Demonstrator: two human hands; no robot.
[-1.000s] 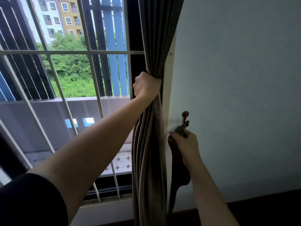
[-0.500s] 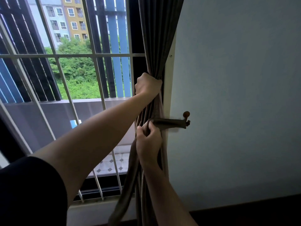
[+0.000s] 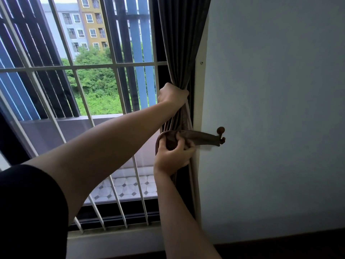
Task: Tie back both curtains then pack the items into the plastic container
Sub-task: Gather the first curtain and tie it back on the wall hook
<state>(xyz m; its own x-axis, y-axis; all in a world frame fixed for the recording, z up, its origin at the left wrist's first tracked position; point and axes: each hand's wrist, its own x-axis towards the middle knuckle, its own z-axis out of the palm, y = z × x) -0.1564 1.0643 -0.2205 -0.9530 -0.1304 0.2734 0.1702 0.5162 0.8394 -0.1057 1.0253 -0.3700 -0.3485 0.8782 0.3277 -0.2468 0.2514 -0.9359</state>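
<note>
**Curtain gathered at the window's right edge**

Left hand [image 3: 172, 95] grips the bunched dark curtain [image 3: 180, 53] against the frame. Just below, right hand [image 3: 172, 156] clasps the brown tieback [image 3: 196, 137], looped round the curtain and running to a wall hook [image 3: 220, 135].

Black short sleeve [image 3: 28, 212] on the left arm, bare forearms.

Daylight is admitted through the window [image 3: 84, 90] at 10 o'clock; the wall [image 3: 280, 109] is dimly lit, and edge lines are bent.
</note>
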